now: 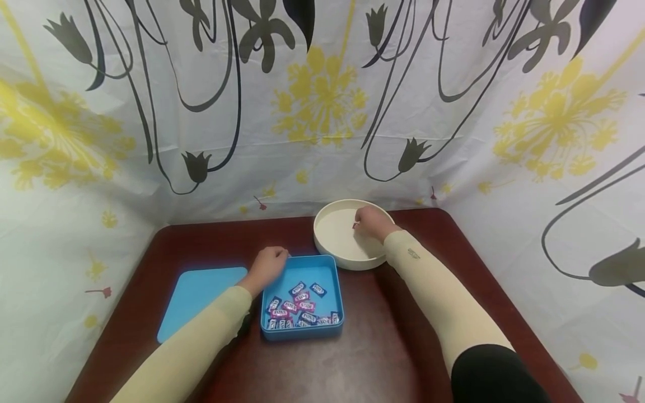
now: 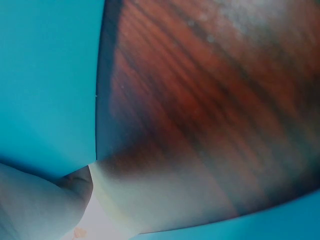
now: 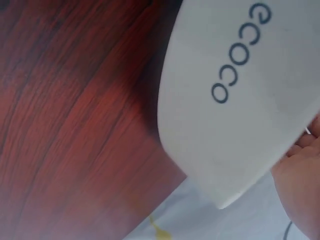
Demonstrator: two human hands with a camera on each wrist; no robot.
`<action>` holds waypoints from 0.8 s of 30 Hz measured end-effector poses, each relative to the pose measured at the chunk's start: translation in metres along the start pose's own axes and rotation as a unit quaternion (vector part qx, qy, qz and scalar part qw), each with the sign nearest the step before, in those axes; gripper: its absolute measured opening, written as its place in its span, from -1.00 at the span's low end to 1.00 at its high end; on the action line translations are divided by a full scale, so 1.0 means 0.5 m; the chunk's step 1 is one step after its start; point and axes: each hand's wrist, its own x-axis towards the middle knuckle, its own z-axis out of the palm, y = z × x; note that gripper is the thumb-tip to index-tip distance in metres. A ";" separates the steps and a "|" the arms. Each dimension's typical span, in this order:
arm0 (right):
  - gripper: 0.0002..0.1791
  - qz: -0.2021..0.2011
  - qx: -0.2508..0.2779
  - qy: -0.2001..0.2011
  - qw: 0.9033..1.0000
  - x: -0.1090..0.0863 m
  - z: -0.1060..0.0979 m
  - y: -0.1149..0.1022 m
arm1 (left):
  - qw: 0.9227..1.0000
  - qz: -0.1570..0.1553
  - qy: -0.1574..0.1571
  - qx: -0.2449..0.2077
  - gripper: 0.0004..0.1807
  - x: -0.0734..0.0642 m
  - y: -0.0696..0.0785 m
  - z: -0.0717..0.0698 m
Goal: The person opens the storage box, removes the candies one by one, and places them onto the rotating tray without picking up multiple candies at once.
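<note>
Small wrapped candies [image 1: 307,319] in dark blue and pink wrappers lie in the blue box [image 1: 302,334], mostly toward its near side. My left hand [image 1: 267,268] holds the box's rim at the back left corner, fingers curled; in the left wrist view part of that hand [image 2: 40,205] shows beside the blue wall. Over the round cream tray [image 1: 353,264], my right hand [image 1: 375,224] pinches a small candy with a red wrapper [image 1: 355,225]. The right wrist view shows the tray's outer wall [image 3: 205,130] lettered "ecoco", with the hand [image 3: 302,180] partly visible beyond the rim.
A flat blue lid [image 1: 201,294] lies on the dark red-brown table [image 1: 353,364], left of the box and partly under my left forearm. A white floral curtain [image 1: 312,168] hangs behind the table and along both sides. The tray stands close to the table's back edge.
</note>
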 end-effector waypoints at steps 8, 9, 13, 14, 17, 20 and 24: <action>-0.81 -0.069 0.006 0.024 0.997 -0.036 -0.018 -0.030 | 1.000 0.002 0.003 -0.001 -0.62 0.003 -0.005 0.001; -0.81 -0.077 0.011 0.025 0.997 -0.041 -0.020 -0.035 | 1.000 0.002 0.002 -0.001 -0.61 0.003 -0.005 0.001; -0.81 -0.102 0.028 0.028 0.994 -0.063 -0.027 -0.055 | 1.000 0.001 0.000 -0.002 -0.59 0.005 -0.004 0.002; -0.80 -0.108 0.030 0.029 0.993 -0.068 -0.028 -0.060 | 1.000 0.001 -0.001 -0.002 -0.58 0.005 -0.005 0.002; -0.79 -0.116 0.039 0.027 0.992 -0.084 -0.030 -0.079 | 1.000 0.002 -0.002 -0.001 -0.57 0.006 -0.005 0.001; -0.77 -0.133 0.047 0.027 0.990 -0.103 -0.030 -0.105 | 1.000 0.004 -0.002 -0.001 -0.57 0.006 -0.006 0.001; -0.73 -0.168 0.040 0.024 0.985 -0.131 -0.029 -0.146 | 1.000 0.005 -0.001 -0.002 -0.59 0.007 -0.006 0.000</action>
